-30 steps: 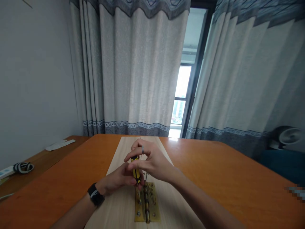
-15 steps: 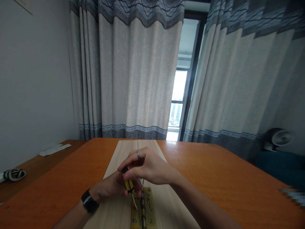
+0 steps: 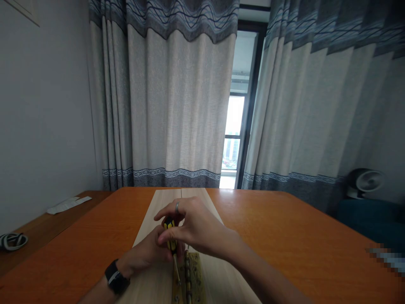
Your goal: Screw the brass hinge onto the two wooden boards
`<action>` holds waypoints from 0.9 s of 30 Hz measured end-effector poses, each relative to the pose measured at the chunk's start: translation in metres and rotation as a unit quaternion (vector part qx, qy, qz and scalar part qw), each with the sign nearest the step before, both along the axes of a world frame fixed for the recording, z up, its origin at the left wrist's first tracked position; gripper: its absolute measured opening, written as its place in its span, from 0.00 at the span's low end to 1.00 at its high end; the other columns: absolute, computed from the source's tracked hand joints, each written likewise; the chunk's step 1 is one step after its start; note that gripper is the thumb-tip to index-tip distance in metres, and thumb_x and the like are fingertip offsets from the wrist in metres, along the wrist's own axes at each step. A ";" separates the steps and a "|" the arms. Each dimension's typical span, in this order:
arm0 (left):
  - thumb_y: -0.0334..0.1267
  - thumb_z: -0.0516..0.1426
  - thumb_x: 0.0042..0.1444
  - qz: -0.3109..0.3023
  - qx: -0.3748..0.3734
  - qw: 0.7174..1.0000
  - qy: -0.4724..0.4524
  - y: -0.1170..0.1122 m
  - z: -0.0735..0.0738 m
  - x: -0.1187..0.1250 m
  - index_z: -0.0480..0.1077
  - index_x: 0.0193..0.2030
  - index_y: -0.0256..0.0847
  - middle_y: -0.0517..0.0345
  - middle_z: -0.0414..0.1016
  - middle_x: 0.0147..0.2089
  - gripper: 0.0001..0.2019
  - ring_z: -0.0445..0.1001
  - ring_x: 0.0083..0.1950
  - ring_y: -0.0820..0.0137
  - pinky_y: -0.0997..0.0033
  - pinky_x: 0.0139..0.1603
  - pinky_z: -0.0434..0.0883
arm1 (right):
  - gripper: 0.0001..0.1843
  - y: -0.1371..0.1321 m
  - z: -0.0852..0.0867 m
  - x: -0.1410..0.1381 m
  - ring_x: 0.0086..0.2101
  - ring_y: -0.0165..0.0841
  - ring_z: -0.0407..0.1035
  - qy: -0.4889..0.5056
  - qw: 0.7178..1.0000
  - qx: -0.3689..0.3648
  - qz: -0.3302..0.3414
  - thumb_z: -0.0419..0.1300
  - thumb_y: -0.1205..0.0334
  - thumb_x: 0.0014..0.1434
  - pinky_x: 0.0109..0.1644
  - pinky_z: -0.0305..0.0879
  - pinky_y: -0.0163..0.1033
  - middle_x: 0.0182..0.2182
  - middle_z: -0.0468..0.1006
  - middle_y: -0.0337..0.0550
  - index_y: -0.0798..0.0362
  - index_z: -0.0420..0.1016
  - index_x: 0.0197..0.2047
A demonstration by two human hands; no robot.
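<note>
My right hand (image 3: 198,228), with a ring on one finger, is closed around the yellow-and-black handle of a screwdriver (image 3: 171,244). Its thin metal shaft slants down to the left leaf of a brass hinge (image 3: 197,276), at or close to a screw spot. The hinge lies open across the seam between two pale wooden boards (image 3: 164,200). My left hand (image 3: 148,249), a black watch (image 3: 117,276) on its wrist, rests low behind the screwdriver beside the hinge. Its fingers are mostly hidden by the right hand and the handle.
An orange-brown wooden table (image 3: 262,228) carries the boards. To the left, a lower wooden surface holds a white packet (image 3: 68,204) and a coiled cable (image 3: 14,241). A fan (image 3: 365,180) stands at the right, and curtains (image 3: 180,105) hang behind the table.
The screwdriver has become more upright as my right hand turned its handle a little. The whole view has shifted slightly. Both hands stay over the hinge.
</note>
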State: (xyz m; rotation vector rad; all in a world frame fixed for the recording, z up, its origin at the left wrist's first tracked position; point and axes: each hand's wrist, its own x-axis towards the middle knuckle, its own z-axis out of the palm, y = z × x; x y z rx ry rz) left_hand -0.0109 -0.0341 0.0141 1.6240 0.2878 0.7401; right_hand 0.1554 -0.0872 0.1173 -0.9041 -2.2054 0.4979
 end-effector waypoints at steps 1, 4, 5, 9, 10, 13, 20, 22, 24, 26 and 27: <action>0.57 0.69 0.46 -0.008 -0.002 1.000 -0.010 0.001 -0.003 0.000 0.75 0.31 0.36 0.56 0.75 0.31 0.23 0.71 0.36 0.66 0.65 0.45 0.68 | 0.22 0.001 0.000 0.002 0.33 0.31 0.74 0.008 0.999 -0.031 0.022 0.74 0.57 0.50 0.37 0.69 0.36 0.34 0.83 0.42 0.52 0.82 0.49; 0.57 0.67 0.50 -0.063 -0.017 0.997 -0.039 0.005 -0.010 0.000 0.74 0.40 0.38 0.54 0.76 0.37 0.23 0.74 0.38 0.65 0.65 0.44 0.70 | 0.26 0.006 0.004 0.014 0.37 0.33 0.78 0.032 0.979 -0.136 0.151 0.70 0.58 0.56 0.42 0.73 0.39 0.39 0.84 0.45 0.54 0.77 0.57; 0.55 0.66 0.53 -0.073 -0.023 0.996 -0.037 0.006 -0.011 -0.001 0.74 0.43 0.39 0.54 0.76 0.39 0.22 0.74 0.39 0.65 0.64 0.45 0.70 | 0.26 0.007 0.006 0.017 0.40 0.34 0.78 0.035 0.968 -0.158 0.190 0.68 0.59 0.58 0.45 0.74 0.40 0.42 0.84 0.47 0.56 0.76 0.59; 0.50 0.68 0.52 -0.036 -0.015 0.999 0.001 0.005 -0.005 -0.003 0.77 0.38 0.39 0.58 0.75 0.37 0.16 0.72 0.41 0.65 0.66 0.47 0.68 | 0.20 0.005 0.011 0.020 0.51 0.34 0.75 0.011 0.974 -0.102 0.202 0.60 0.64 0.64 0.56 0.70 0.43 0.51 0.81 0.51 0.56 0.76 0.58; 0.50 0.69 0.49 -0.014 -0.010 1.000 0.010 0.005 -0.003 -0.004 0.77 0.36 0.38 0.58 0.75 0.35 0.17 0.71 0.40 0.65 0.66 0.46 0.67 | 0.19 0.003 0.011 0.018 0.51 0.34 0.75 -0.002 0.983 -0.062 0.173 0.61 0.64 0.63 0.56 0.69 0.42 0.51 0.81 0.50 0.55 0.77 0.57; 0.50 0.73 0.41 0.038 -0.007 0.999 0.029 0.003 0.001 -0.003 0.77 0.30 0.37 0.59 0.73 0.32 0.19 0.68 0.37 0.67 0.68 0.43 0.66 | 0.18 0.000 0.007 0.008 0.40 0.34 0.75 -0.023 0.998 0.033 0.044 0.70 0.58 0.55 0.44 0.71 0.40 0.42 0.82 0.46 0.53 0.82 0.49; 0.58 0.72 0.39 -0.041 -0.006 0.999 -0.029 0.006 -0.008 0.001 0.75 0.34 0.36 0.54 0.75 0.35 0.27 0.71 0.40 0.65 0.68 0.44 0.66 | 0.11 -0.001 0.011 0.015 0.36 0.31 0.76 0.011 0.993 -0.055 0.102 0.66 0.62 0.59 0.39 0.72 0.36 0.38 0.82 0.44 0.53 0.83 0.46; 0.59 0.69 0.45 -0.081 0.002 0.996 -0.028 0.007 -0.008 0.001 0.77 0.37 0.36 0.52 0.77 0.37 0.26 0.73 0.42 0.63 0.66 0.47 0.67 | 0.12 -0.001 0.017 0.021 0.39 0.31 0.76 -0.005 0.989 -0.050 0.136 0.65 0.66 0.59 0.43 0.72 0.37 0.40 0.82 0.43 0.53 0.83 0.47; 0.57 0.68 0.49 -0.084 0.001 0.996 -0.029 0.008 -0.008 -0.001 0.77 0.40 0.36 0.52 0.77 0.37 0.24 0.73 0.41 0.64 0.65 0.47 0.67 | 0.15 -0.001 0.021 0.024 0.42 0.31 0.76 -0.025 0.989 -0.025 0.146 0.63 0.71 0.58 0.47 0.72 0.38 0.42 0.82 0.42 0.51 0.82 0.48; 0.55 0.69 0.49 -0.062 -0.002 0.998 -0.023 0.009 -0.007 -0.001 0.78 0.39 0.36 0.54 0.77 0.35 0.23 0.73 0.38 0.66 0.67 0.46 0.67 | 0.18 -0.002 0.021 0.023 0.45 0.32 0.75 -0.038 0.990 0.015 0.135 0.61 0.74 0.57 0.51 0.70 0.39 0.44 0.81 0.42 0.51 0.81 0.49; 0.53 0.70 0.47 -0.043 -0.005 0.999 -0.014 0.009 -0.006 -0.001 0.78 0.37 0.35 0.55 0.77 0.34 0.21 0.72 0.37 0.68 0.68 0.44 0.67 | 0.17 -0.003 0.020 0.021 0.46 0.32 0.74 -0.043 0.991 0.036 0.122 0.62 0.73 0.57 0.52 0.70 0.40 0.45 0.81 0.43 0.51 0.81 0.49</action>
